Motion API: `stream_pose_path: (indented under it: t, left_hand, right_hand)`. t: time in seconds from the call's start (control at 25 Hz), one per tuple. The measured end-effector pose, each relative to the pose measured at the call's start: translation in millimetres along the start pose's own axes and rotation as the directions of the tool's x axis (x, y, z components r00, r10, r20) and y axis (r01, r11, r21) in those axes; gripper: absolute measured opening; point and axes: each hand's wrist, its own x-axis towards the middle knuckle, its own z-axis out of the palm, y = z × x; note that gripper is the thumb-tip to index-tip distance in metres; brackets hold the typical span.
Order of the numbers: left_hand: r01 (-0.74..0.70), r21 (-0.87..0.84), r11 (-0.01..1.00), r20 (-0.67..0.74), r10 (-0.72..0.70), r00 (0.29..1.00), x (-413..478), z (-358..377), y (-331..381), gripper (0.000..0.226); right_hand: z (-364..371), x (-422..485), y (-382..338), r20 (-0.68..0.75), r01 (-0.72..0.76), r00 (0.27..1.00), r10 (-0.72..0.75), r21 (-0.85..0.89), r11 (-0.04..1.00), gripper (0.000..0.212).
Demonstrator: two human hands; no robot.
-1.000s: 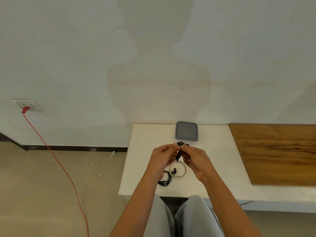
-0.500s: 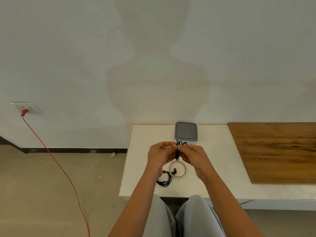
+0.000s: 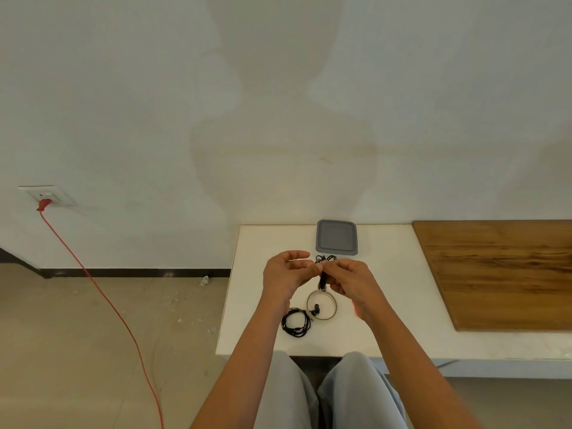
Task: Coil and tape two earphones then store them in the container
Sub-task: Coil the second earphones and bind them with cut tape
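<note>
Both hands are up over the white table (image 3: 253, 305), meeting in the middle. The right hand (image 3: 353, 280) has its fingers curled round the held earphone (image 3: 323, 275) – a black bunched cable, hanging roughly upright, with loose loops poking out on top just in front of the container. The left hand (image 3: 288, 274) pinches the same bundle from its side, thumb and fingertips against it and the index finger arched above; we can't tell if there's tape between the fingers. The container (image 3: 336, 236) is grey with its lid on, at the far edge of the table against the wall. The tape roll (image 3: 332, 300) lies flat below the hands. The second earphone (image 3: 296, 322) lies coiled on the table, touching the roll's left side – one earbud sits inside the ring. Off to the right is a wooden board (image 3: 501, 274), and on the left a red cable (image 3: 102, 292) runs from the wall socket (image 3: 46, 195) down across the floor.
</note>
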Motion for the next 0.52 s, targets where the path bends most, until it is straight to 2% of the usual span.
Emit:
stream_pose_path:
  t: [0.32,0.52]
  left_hand:
    - [-0.029,0.045,0.999,0.019,0.029,0.999,-0.4,-0.5,-1.5,0.044]
    - [-0.032,0.035,0.999,0.047,0.03,0.998,-0.3,-0.5,-2.7,0.046]
  right_hand:
    - [4.0,-1.2,0.0,-0.017,-0.054,0.998,0.054,0.017,0.998,0.014]
    - [2.5,-5.4,-3.4,0.043,-0.181,0.983,0.177,0.16,0.97,0.009]
